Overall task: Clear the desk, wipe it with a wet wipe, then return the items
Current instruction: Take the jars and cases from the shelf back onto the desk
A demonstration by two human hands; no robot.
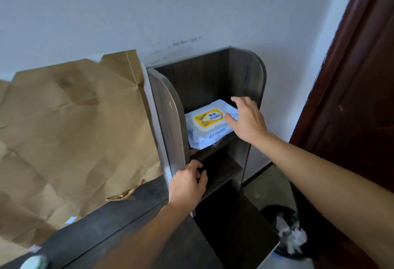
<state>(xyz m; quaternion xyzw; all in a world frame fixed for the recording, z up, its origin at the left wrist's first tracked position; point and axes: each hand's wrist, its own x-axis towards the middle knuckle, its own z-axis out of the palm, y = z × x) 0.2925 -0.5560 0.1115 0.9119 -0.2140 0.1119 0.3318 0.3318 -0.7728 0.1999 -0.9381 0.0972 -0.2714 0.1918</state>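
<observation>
Nearest the camera, at the lower left edge, a pale green rounded object (pixel 32 263) pokes into view, too cropped to identify. It sits at the near end of the dark desk (pixel 102 224). Past it the left hand (pixel 187 183) holds the front edge of the left side panel of a dark wood-grain shelf unit (pixel 253 81), which stands at the desk's right end. Its fingers are curled together round the panel edge, their tips reaching into the shadowed lower compartment. On the floor to the right, below the right forearm, stands a bin (pixel 275 213) with a black liner and crumpled white tissue inside. Further in, the right hand (pixel 247 119) reaches into the unit's upper compartment with its fingers spread. The thumb lies on the right part of the wet wipe pack (pixel 204 120), and the forefinger stretches above the pack's far corner. The pack, white with a yellow label, lies flat on the upper shelf, filling most of its width, with something white beneath it that cannot be made out. The unit's tall rounded side panels close the pack in on both sides, leaving only the front open. Creased brown paper (pixel 74 119) leans against the wall (pixel 191 13) left of the unit, its lower edge resting on the desk. A dark reddish door (pixel 351 77) stands at the far right.
</observation>
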